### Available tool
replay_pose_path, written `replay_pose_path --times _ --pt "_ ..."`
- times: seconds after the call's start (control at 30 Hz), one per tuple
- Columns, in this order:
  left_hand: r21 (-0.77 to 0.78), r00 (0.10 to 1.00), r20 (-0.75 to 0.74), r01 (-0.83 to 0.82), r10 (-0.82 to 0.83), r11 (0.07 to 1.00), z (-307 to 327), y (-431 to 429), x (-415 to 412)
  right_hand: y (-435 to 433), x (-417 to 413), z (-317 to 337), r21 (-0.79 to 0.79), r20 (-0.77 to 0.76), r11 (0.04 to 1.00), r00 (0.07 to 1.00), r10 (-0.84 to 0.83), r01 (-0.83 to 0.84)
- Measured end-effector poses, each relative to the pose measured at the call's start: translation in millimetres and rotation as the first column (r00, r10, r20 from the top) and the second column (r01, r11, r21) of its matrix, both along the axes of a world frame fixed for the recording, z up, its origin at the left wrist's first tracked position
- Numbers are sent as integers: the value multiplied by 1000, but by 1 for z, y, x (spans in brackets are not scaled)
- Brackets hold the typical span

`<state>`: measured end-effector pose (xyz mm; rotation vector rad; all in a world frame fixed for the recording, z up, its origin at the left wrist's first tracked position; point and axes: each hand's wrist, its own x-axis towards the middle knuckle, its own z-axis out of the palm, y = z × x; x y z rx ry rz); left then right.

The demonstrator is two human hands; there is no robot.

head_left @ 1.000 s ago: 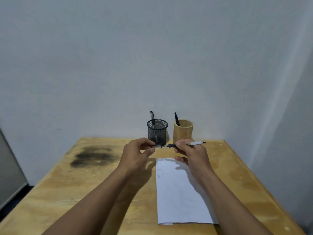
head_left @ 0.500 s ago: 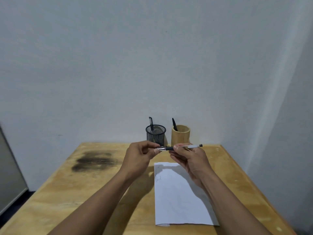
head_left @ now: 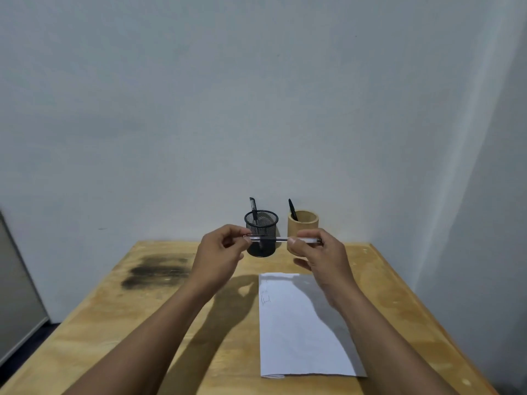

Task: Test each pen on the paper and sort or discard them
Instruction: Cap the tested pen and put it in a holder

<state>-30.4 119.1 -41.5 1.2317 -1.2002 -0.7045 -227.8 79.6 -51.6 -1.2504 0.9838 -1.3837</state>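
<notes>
Closest in, the paper (head_left: 302,332) lies flat on the wooden table (head_left: 114,323), right of centre, with a few scribbles near its far left corner. Just beyond its far edge both hands are up off the table. The left hand (head_left: 219,258) pinches the left end of the pen (head_left: 281,239) between thumb and fingertips, and the right hand (head_left: 322,258) pinches the barrel's right part, lower fingers loosely spread beneath. The pen hangs level in the air, crossing in front of the mesh cup (head_left: 262,223); cap on or off, I cannot tell. To the left there's a dark stain (head_left: 156,273) on the tabletop. At the back, the mesh cup and the bamboo cup (head_left: 302,223) stand side by side, not touching. A dark pen (head_left: 253,206) pokes up from the mesh, and a second dark pen (head_left: 292,208) leans in the bamboo. Behind them is the pale wall (head_left: 256,95).
</notes>
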Motion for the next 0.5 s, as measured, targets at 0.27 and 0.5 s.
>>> replay_pose_path --times 0.27,0.5 --pt "-48 993 118 21 -16 999 26 -14 6 -9 0 18 -238 -632 949 775 11 -207" --pt "-17 981 32 -189 190 982 -5 -57 11 -58 17 43 -270 -595 959 798 -94 -89"
